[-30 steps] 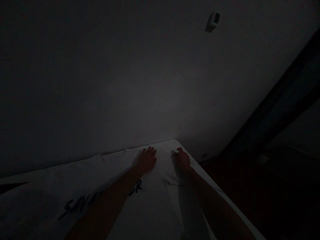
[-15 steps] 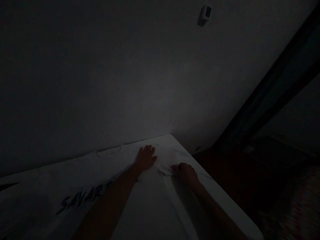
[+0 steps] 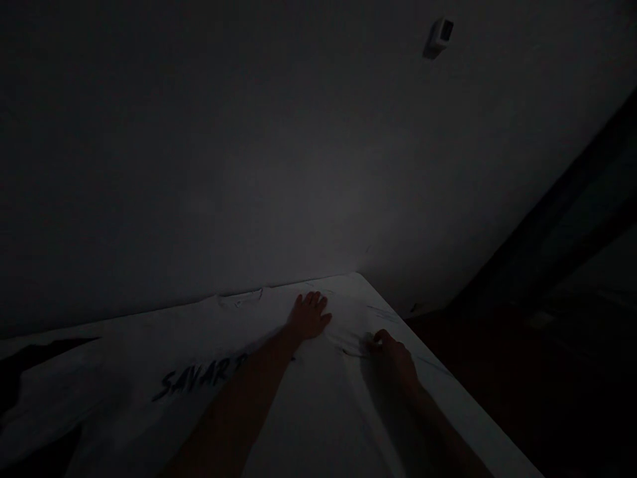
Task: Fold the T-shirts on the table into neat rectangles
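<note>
A white T-shirt (image 3: pixel 308 405) with dark lettering lies spread on a white table with grey streaks (image 3: pixel 368 295). Its neckline is at the wall side. My left hand (image 3: pixel 309 316) rests flat on the shirt near the shoulder, fingers spread. Close to the table's right edge, my right hand (image 3: pixel 395 362) is closed, thumb and forefinger pinching the shirt's sleeve (image 3: pixel 352 346). Wrinkles run from that pinch toward my left hand. My left forearm covers part of the lettering, and dim light blurs the fine detail of the cloth.
A grey wall (image 3: pixel 249 166) runs along the table's far edge. High on it hangs a small white device (image 3: pixel 440 33). Dark reddish floor (image 3: pixel 478 358) lies beyond the table's right edge. At the left, dark gaps (image 3: pixel 44 352) show beside the shirt.
The view has shifted left, so everything appears farther right. My right hand still pinches the sleeve, and the cloth by it looks flatter. My left hand stays flat on the shirt.
</note>
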The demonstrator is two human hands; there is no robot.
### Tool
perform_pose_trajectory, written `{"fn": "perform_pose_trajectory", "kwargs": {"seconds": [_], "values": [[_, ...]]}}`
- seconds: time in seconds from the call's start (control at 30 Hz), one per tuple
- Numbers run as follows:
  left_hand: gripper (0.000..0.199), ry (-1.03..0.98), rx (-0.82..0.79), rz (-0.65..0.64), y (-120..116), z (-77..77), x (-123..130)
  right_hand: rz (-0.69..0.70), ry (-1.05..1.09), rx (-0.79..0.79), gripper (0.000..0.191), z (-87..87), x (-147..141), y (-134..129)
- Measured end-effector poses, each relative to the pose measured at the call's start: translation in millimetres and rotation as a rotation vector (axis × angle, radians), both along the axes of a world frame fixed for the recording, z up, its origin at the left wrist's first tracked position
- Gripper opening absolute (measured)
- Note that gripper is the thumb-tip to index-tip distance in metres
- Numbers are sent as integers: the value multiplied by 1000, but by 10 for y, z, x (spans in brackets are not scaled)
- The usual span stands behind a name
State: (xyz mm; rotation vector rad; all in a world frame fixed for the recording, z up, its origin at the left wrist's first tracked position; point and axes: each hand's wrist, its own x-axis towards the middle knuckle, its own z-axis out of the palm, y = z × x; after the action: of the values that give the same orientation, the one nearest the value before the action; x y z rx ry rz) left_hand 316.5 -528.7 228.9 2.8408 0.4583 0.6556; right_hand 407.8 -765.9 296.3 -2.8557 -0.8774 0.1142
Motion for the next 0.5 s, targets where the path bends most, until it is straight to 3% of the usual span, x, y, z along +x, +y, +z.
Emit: {"fn": "perform_pose_trajectory", "kwargs": {"seconds": [0.13,0.23,0.3,0.37,0.5], "values": [[63,-29,-57,5,-16,62,-193,57,-114,125,44,-184,92,-55],[61,-4,-34,11,-13,13,-718,273,-215,225,52,-336,-32,135],[61,31,-15,3,-55,-69,-1321,474,-209,219,53,-428,-306,348],[60,81,16,46,-147,-186,-2076,684,-182,185,54,-518,-704,589],[58,210,128,342,-550,-510,-3642,1074,-129,106,54,-690,-1654,1071]]}}
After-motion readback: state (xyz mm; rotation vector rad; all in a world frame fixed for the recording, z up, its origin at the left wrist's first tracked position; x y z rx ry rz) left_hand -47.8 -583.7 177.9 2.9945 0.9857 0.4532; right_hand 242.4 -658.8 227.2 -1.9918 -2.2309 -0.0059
